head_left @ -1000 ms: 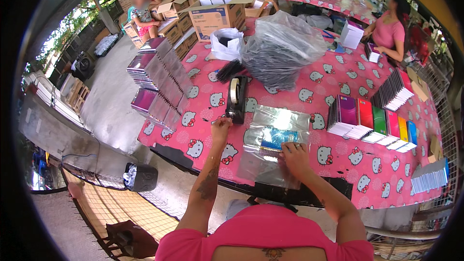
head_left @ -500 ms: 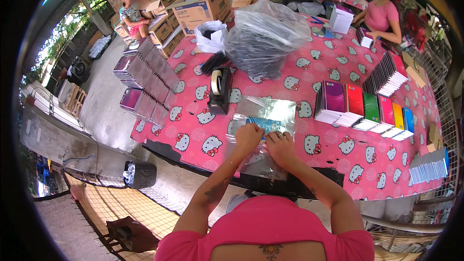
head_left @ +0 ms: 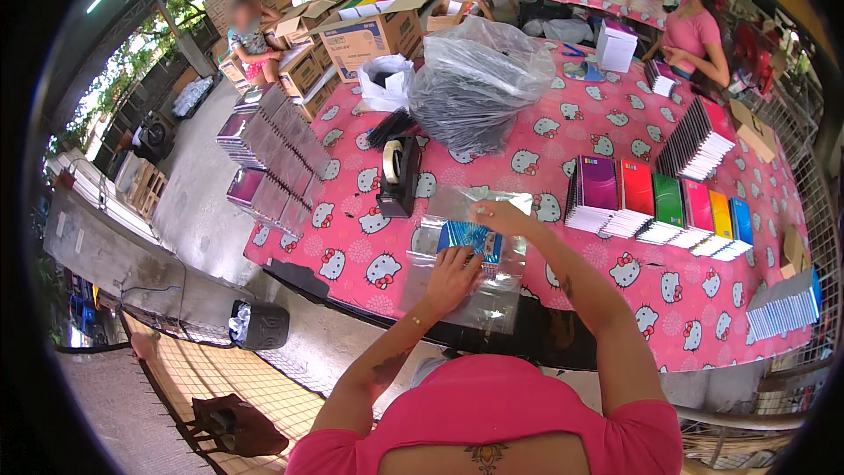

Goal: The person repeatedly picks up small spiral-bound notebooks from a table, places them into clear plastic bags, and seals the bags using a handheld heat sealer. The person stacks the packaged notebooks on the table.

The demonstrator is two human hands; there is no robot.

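A blue notebook (head_left: pixel 459 234) lies on a clear plastic sheet (head_left: pixel 491 310) on the table in front of me. My left hand (head_left: pixel 454 276) rests on its near left part, fingers stretched out over the cover. At the notebook's far edge, my right hand (head_left: pixel 503 218) has its fingers bent at the far flap of the sheet and seems to grip the plastic. Its fingertips are partly hidden. A black tape dispenser (head_left: pixel 400 189) with a roll of tape stands just beyond the sheet to the left.
Clear-covered notebooks (head_left: pixel 274 158) rise in stacks at the left edge. Colourful notebooks (head_left: pixel 607 189) stand in piles at right, near blue ones (head_left: pixel 785 306). A big plastic bag (head_left: pixel 479 79) of dark pieces and a carton (head_left: pixel 374 35) are farther back. Across the table is a co-worker (head_left: pixel 690 31).
Both hands were together on the notebook's near part. My right hand has moved away to its far edge, and my left has flattened out, showing more of the blue cover. The view has shifted slightly.
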